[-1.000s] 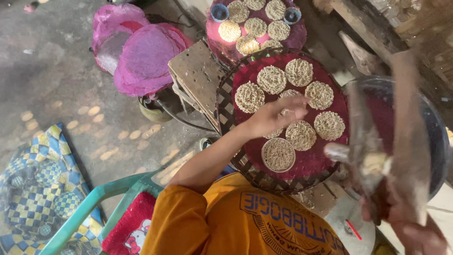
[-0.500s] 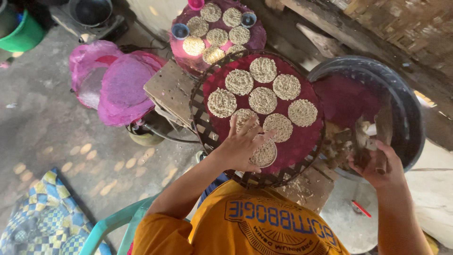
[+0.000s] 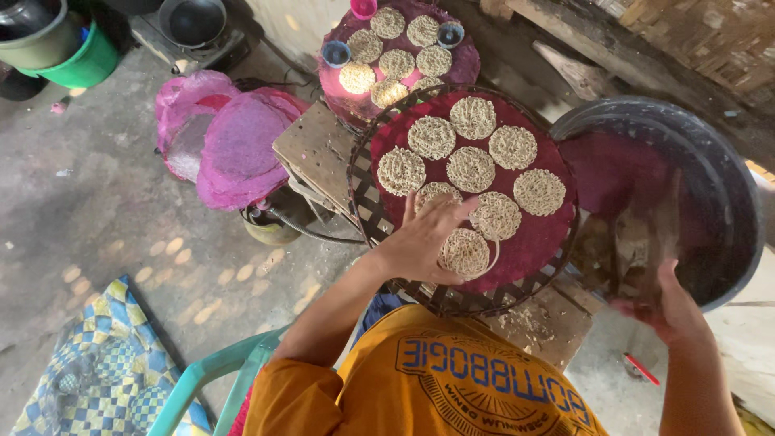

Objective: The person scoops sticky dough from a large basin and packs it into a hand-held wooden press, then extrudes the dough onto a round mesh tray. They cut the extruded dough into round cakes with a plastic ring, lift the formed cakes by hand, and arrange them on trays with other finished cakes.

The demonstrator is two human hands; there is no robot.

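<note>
**Noodle discs on the woven tray, seen from overhead**

Closest in: orange shirt (image 3: 452, 387), turquoise plastic chair (image 3: 210, 375) just under it, checked blue-yellow cloth (image 3: 89, 379) on the floor off to one side.

Left hand (image 3: 424, 238) stretched forward from a bent elbow, palm down, fingers loosely spread and resting on the near edge of the round woven tray (image 3: 367, 202). Fingertips touching a round noodle disc (image 3: 466, 252) that sits inside a thin ring; hand open, pressing flat, not wrapped around anything.

Right hand (image 3: 666, 303) raised beside the tray, reaching into the big dark basin (image 3: 726, 186). Blurred by motion, so can't tell whether closed around something or just loose.

Tray lined with dark red cloth (image 3: 541, 242), seven more discs laid out flat on it, apart from each other. Tray perched on a small wooden stool (image 3: 319, 149).

Further out: a second pink-lined tray (image 3: 464, 64) with more discs and little cups, pink netted covers (image 3: 234, 141) on the ground, green bucket (image 3: 89, 60) at the far corner.
</note>
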